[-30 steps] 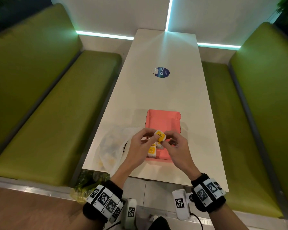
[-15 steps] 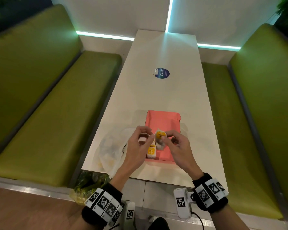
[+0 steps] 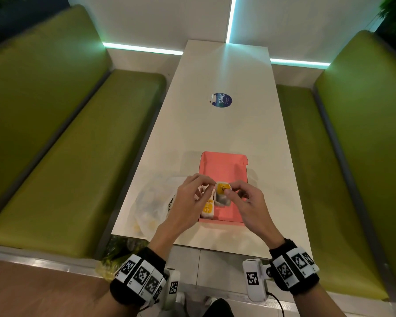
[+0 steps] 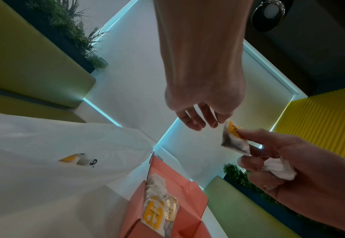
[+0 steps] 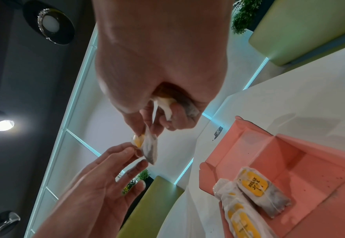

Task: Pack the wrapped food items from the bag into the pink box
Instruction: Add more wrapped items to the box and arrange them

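The right hand (image 3: 247, 203) pinches a wrapped packet (image 3: 222, 193) between thumb and forefinger and holds it in the air above the near half of the pink box (image 3: 224, 165); in the left wrist view its lower fingers (image 4: 251, 162) also curl round a bunched white wrapper (image 4: 279, 167). The left hand (image 3: 188, 200) sits at 9 o'clock of the packet with relaxed, slightly bent fingers; in the right wrist view its fingertips (image 5: 127, 150) touch or nearly touch the packet's yellow end, and I cannot tell which, though they do not close round it. The box lies open on the near end of the white table (image 3: 224, 124), its lid flap folded back at 12 o'clock. Inside it, against the wall at 9 o'clock, more packets with yellow labels (image 5: 255, 185) lie side by side; the rest of the floor is bare pink card. A clear plastic bag (image 3: 151, 202) lies crumpled on the table at 9 o'clock of the box, just beside it, with one yellow-labelled packet (image 4: 71, 158) showing through the film. A round blue sticker (image 3: 222, 100) sits on the table at 12 o'clock, well apart from the box. Green benches (image 3: 73, 143) flank the table at 3 and 9 o'clock.
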Demonstrator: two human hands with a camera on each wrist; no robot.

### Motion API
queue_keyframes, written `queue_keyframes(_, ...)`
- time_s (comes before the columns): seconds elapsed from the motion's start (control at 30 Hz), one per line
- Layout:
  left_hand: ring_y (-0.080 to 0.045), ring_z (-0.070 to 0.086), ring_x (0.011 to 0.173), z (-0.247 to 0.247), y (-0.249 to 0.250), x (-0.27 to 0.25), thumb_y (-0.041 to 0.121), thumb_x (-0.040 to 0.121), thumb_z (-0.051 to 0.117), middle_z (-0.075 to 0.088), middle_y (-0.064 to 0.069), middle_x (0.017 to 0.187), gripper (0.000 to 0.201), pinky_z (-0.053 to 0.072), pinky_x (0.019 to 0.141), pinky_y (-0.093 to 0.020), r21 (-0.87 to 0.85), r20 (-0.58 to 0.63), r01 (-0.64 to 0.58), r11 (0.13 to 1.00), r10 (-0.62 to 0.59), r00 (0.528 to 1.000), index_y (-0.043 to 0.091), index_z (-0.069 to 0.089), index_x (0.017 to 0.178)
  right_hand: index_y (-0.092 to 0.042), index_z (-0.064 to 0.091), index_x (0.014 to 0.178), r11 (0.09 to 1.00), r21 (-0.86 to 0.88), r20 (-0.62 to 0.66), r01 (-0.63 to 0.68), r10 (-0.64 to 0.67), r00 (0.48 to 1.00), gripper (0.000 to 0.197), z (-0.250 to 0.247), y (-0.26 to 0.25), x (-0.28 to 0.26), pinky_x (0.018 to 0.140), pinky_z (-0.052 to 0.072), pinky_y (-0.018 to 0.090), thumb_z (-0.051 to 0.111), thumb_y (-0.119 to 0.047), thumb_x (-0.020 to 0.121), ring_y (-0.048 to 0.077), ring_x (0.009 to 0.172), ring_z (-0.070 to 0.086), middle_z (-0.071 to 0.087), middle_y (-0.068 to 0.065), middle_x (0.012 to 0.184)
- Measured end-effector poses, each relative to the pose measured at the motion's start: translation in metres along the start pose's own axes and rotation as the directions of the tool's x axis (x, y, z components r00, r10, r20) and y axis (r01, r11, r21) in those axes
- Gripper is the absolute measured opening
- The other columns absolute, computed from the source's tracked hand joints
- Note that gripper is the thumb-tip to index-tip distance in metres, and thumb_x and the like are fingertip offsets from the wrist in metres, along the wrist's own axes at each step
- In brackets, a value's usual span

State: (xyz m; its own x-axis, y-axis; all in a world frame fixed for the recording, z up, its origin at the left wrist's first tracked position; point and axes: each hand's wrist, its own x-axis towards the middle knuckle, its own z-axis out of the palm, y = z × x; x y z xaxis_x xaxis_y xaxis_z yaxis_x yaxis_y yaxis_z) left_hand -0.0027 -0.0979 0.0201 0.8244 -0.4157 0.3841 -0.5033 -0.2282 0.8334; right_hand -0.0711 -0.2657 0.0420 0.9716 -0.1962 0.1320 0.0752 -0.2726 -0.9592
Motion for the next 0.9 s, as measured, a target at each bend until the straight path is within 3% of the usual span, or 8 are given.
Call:
queue_keyframes(0.1,-0.013,0.06,0.091,0.0,0.003,-0.001,0.003,0.093,0.06,0.061,0.017,0.098,0.029,0.044,0.068,-0.015,-0.004,-0.039,0.014,1.0,-0.014,0.999,0.032,0.059,0.1,-0.021,0.072,0.089,1.0,0.003,-0.006,-0.006,0.006,1.0,0.016,-0.001,-0.001,-0.001,0.063,0.04,0.019,0.063,-0.01,0.095,0.006,0.066,0.05,0.066,-0.009,0.075)
queue_keyframes(0.17,-0.015,0.058,0.099,-0.002,0.004,0.0,0.004,0.093,0.059,0.059,0.013,0.107,0.033,0.045,0.071,-0.016,-0.005,-0.043,0.034,0.999,-0.034,0.998,0.034,0.058,0.106,-0.024,0.072,0.087,1.0,-0.007,-0.005,-0.006,0.006,1.0,0.018,-0.001,-0.003,-0.001,0.063,0.04,0.019,0.064,-0.01,0.094,0.005,0.065,0.05,0.065,-0.012,0.074)
queue_keyframes(0.3,-0.016,0.053,0.112,-0.008,0.006,0.004,0.021,0.094,0.061,0.054,0.015,0.12,0.032,0.042,0.079,-0.013,-0.037,0.082,0.048,0.998,-0.045,0.996,0.033,0.061,0.124,-0.025,0.071,0.086,0.998,-0.06,0.014,0.012,-0.011,1.0,0.016,-0.003,-0.005,0.0,0.063,0.041,0.021,0.065,-0.012,0.094,0.006,0.063,0.05,0.066,-0.014,0.073)
queue_keyframes(0.4,-0.015,0.057,0.104,-0.008,0.006,0.007,0.03,0.094,0.061,0.06,0.023,0.107,0.019,0.045,0.073,-0.017,-0.047,0.117,0.035,0.998,-0.03,0.993,0.027,0.069,0.11,-0.024,0.071,0.086,0.998,-0.06,0.033,0.014,-0.012,0.999,0.012,-0.004,-0.007,0.001,0.062,0.04,0.021,0.066,-0.016,0.093,0.007,0.063,0.049,0.065,-0.012,0.072)
queue_keyframes(0.53,-0.018,0.061,0.091,-0.006,0.007,0.006,0.016,0.09,0.069,0.065,0.011,0.093,0.005,0.046,0.068,-0.022,-0.122,0.051,0.063,0.99,-0.058,0.997,0.018,0.069,0.095,-0.019,0.072,0.086,0.999,-0.043,0.025,0.0,0.001,1.0,0.01,-0.005,-0.007,0.001,0.061,0.039,0.019,0.066,-0.014,0.093,0.007,0.063,0.048,0.065,-0.008,0.072)
queue_keyframes(0.63,-0.018,0.061,0.087,-0.007,0.01,0.002,0.009,0.091,0.068,0.065,0.007,0.092,0.009,0.045,0.067,-0.022,-0.133,0.008,0.065,0.989,-0.064,0.998,0.018,0.067,0.091,-0.014,0.072,0.087,0.999,0.003,-0.012,-0.037,0.037,0.999,0.01,-0.006,-0.003,0.001,0.062,0.039,0.02,0.065,-0.011,0.094,0.009,0.064,0.049,0.064,-0.002,0.071)
queue_keyframes(0.8,-0.01,0.053,0.095,-0.006,0.004,-0.007,0.021,0.096,0.06,0.057,0.012,0.105,0.005,0.044,0.071,-0.019,0.085,0.086,-0.105,0.991,0.097,0.992,0.017,0.063,0.099,-0.002,0.065,0.081,0.971,0.185,-0.063,-0.153,0.167,0.984,0.014,-0.003,-0.004,0.004,0.048,0.032,0.018,0.062,-0.005,0.094,0.008,0.049,0.037,0.045,-0.007,0.055)
queue_keyframes(0.9,-0.001,0.043,0.096,-0.002,0.001,-0.013,0.024,0.098,0.056,0.05,0.014,0.107,0.008,0.035,0.078,-0.008,0.238,0.153,-0.18,0.954,0.146,0.977,0.016,0.06,0.1,-0.007,0.063,0.076,0.942,0.274,-0.067,-0.196,0.222,0.973,0.019,0.0,-0.009,0.006,0.043,0.03,0.02,0.061,-0.004,0.094,0.01,0.047,0.036,0.042,-0.002,0.054)
